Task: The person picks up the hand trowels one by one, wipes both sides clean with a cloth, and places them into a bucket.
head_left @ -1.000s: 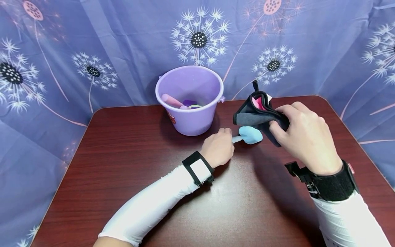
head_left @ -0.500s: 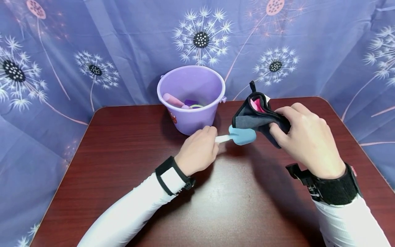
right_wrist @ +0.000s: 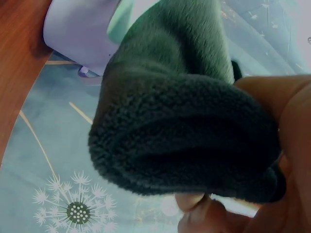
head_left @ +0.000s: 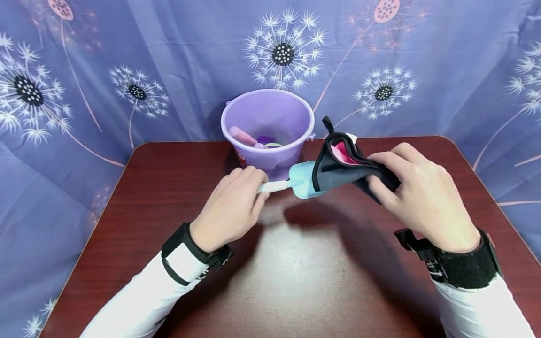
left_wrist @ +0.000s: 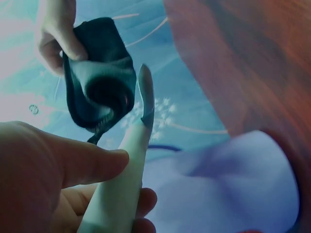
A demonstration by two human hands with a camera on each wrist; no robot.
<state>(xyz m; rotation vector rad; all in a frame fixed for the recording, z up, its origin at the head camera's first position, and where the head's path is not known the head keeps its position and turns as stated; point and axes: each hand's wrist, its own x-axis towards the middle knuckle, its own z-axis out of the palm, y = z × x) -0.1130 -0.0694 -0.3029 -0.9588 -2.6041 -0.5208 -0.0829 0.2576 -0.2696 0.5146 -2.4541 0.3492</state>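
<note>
"Gripping what, on the left side?"

"Left hand (head_left: 230,204) curled round the pale handle of the blue shovel (head_left: 301,180), which is held above the table (head_left: 169,188)."

"And the right hand (head_left: 418,199)?"

"Thumb and fingers pinch the dark grey cloth (head_left: 344,173); pink shows inside its fold."

"Shovel touching cloth?"

"Cannot tell. Cloth overlaps the blade in the head view; in the left wrist view, blade stands just beside it."

"Nearby?"

"Purple bucket (head_left: 270,114) behind the shovel, pink rod (head_left: 243,136) inside."
</note>
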